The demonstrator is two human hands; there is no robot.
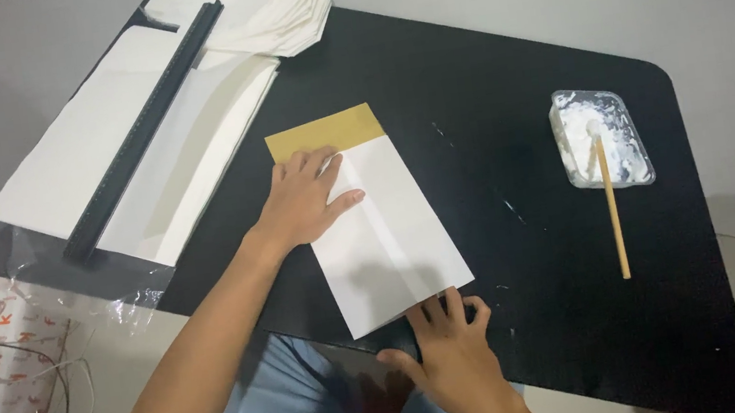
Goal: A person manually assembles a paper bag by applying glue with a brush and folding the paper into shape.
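A folded white paper sheet [389, 232] lies on the black table [485, 99], covering most of a tan cardboard piece [325, 130] that sticks out at its far end. My left hand [300, 201] presses flat on the sheet's upper left part, fingers spread. At the sheet's near edge my right hand [448, 344] rests with its fingertips on the paper and the thumb under the table's front edge side. Neither hand grips anything.
A clear tray of white paste [602, 136] with a wooden stick [612, 209] stands at the right. Large white sheets [98, 146] under a long black ruler [143, 131] lie at the left, a stack of folded white papers [268, 4] behind them.
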